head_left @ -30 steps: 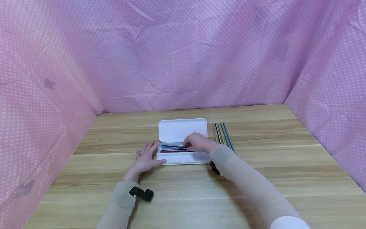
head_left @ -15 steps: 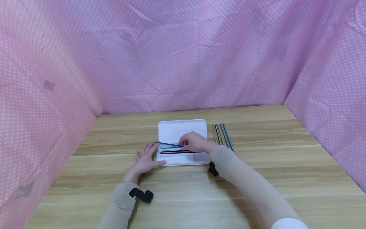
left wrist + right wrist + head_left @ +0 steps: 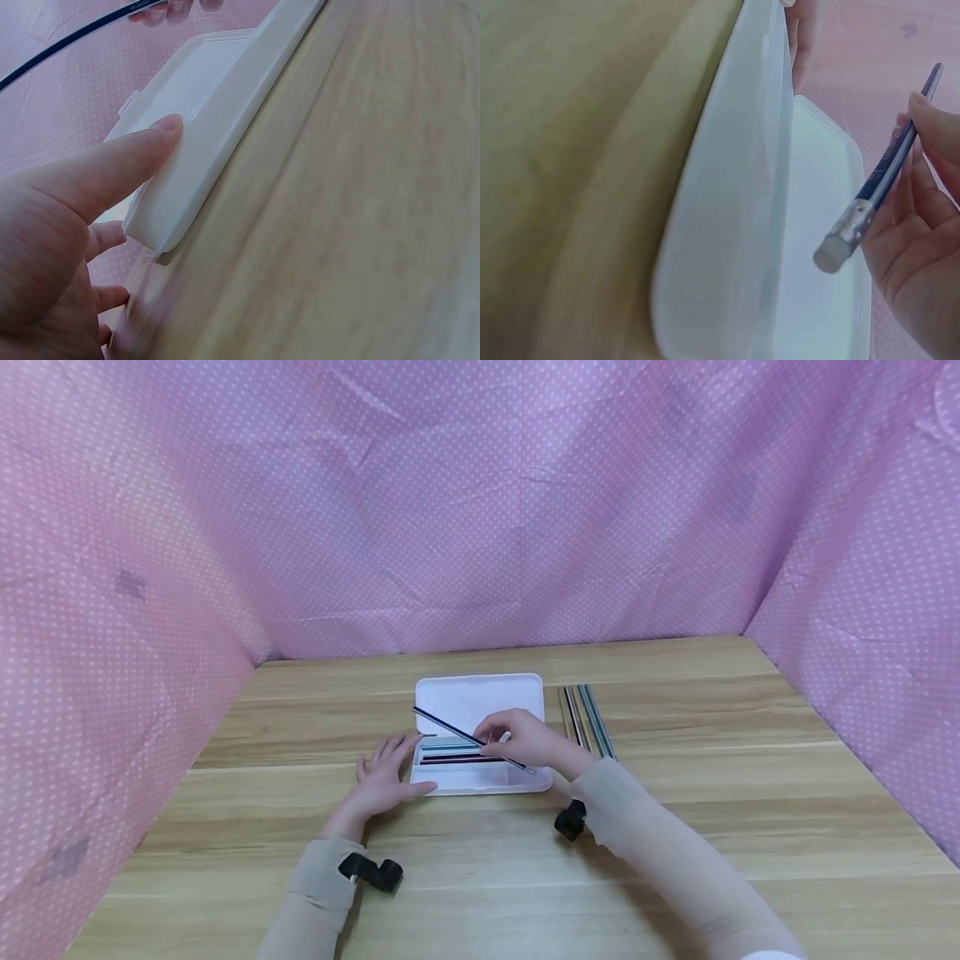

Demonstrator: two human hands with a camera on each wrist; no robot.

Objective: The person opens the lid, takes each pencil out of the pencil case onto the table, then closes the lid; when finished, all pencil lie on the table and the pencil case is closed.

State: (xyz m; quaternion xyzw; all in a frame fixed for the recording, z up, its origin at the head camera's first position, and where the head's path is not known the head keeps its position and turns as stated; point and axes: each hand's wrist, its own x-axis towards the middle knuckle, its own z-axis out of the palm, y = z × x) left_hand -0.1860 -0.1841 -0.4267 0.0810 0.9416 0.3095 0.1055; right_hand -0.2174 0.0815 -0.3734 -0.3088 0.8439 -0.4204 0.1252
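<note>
A white pencil case (image 3: 465, 782) lies with its lid (image 3: 450, 693) swung back on the wooden table. Several pencils (image 3: 455, 760) lie in its rear compartment. Above the case, my right hand (image 3: 528, 743) pinches a dark blue striped pencil (image 3: 447, 727) between thumb and fingers, slanting across the opening. Its metal band and whitish eraser (image 3: 831, 255) point toward the camera in the right wrist view. My left hand (image 3: 381, 783) spreads its fingers around the case's left end; its thumb (image 3: 161, 133) rests at the front edge.
To the right of the case, several pencils (image 3: 594, 720) lie side by side, grey-green, black and tan, partly behind the right wrist. A pink dotted cloth (image 3: 495, 527) hangs around the table (image 3: 480, 877) at the back and sides.
The right hand has lifted the dark blue pencil out of the rear compartment and tilted it, its left end now higher over the lid. The left hand stays in place.
</note>
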